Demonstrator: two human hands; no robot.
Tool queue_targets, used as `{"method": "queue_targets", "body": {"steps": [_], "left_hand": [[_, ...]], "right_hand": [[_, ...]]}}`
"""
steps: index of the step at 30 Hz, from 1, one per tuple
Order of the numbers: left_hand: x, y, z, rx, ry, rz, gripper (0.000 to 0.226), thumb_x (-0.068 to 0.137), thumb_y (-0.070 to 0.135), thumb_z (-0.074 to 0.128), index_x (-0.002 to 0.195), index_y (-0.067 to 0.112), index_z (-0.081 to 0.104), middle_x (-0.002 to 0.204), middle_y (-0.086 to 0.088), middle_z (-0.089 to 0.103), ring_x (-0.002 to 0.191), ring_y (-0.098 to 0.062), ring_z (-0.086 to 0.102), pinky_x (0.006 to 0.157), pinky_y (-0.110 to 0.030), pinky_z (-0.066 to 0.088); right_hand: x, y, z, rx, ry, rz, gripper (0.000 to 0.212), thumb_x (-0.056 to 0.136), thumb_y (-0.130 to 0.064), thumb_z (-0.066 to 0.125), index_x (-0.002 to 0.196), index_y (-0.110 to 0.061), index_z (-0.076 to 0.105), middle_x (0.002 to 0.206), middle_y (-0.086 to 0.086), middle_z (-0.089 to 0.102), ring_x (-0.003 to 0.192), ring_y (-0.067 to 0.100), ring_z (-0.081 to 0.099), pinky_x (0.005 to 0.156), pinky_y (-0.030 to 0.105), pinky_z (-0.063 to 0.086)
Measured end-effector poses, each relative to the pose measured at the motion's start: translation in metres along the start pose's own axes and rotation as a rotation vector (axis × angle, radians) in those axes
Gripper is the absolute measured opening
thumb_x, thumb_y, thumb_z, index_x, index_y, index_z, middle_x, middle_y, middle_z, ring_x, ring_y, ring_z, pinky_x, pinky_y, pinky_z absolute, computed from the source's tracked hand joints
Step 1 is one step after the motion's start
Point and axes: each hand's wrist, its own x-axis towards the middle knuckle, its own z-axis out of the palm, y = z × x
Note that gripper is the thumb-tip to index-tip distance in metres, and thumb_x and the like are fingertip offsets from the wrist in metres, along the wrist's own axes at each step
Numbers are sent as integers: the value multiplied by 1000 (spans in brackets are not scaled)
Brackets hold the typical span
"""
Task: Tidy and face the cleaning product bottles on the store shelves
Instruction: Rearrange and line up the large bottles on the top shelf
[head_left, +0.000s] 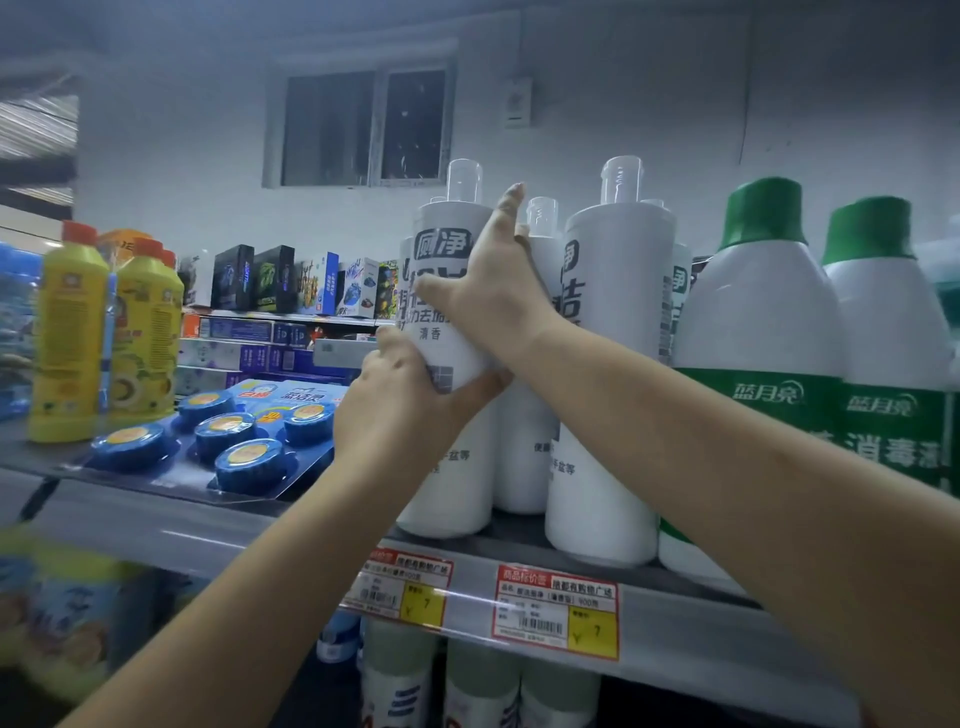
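Note:
A tall white bottle (441, 244) with a clear cap and dark printed characters stands at the front of the top shelf (218, 525). My left hand (395, 405) grips its lower middle from the left, thumb across the front. My right hand (493, 296) wraps its upper body from the right, fingers reaching up along its shoulder. Another white bottle (613, 364) of the same kind stands just right of it, and more stand behind. Two white bottles with green caps (763, 312) and green labels stand further right.
Left on the shelf lies a blister pack of blue round toilet blocks (228, 441), and beyond it stand yellow bottles with orange caps (67, 332). Red and yellow price tags (556, 608) hang on the shelf edge. More bottles fill the shelf below (483, 686).

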Motion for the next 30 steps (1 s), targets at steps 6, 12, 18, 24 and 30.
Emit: {"method": "queue_targets", "body": {"steps": [6,12,18,24,30], "left_hand": [[-1,5,3,32,-10,6,105,56,78,51,127,3,31,117,-13,54,103,-33,54,75,-43,46],[-13,10,7,-45,105,120,83,71,63,47,128,5,33,128,-15,41,120,-33,38,97,-47,36],[-41,54,13,-104,265,457,79,68,28,61,135,-4,35,139,-23,36,133,-35,26,109,-53,25],[-68,103,45,-262,213,664,71,77,30,54,137,-1,33,142,-17,37,137,-30,25,111,-49,23],[-114,158,90,-334,114,770,69,78,25,52,137,-1,29,146,-17,33,138,-21,15,115,-31,10]], "right_hand": [[-6,-2,-9,-72,-1,-17,110,80,-28,67,144,-20,-22,153,26,-6,139,34,22,114,41,25],[-22,-4,-19,-252,-8,-193,99,86,-27,62,146,-16,-16,156,18,-11,145,27,-10,114,31,-3],[-50,0,-53,-209,214,-402,76,87,-17,55,148,-11,10,153,11,23,143,21,16,118,32,12],[-75,28,-120,-274,410,-469,61,84,-12,49,141,-4,31,143,11,40,133,23,34,108,29,23],[-96,67,-191,-395,477,-339,58,86,-15,52,141,-11,32,143,0,41,130,13,35,93,4,21]]}}
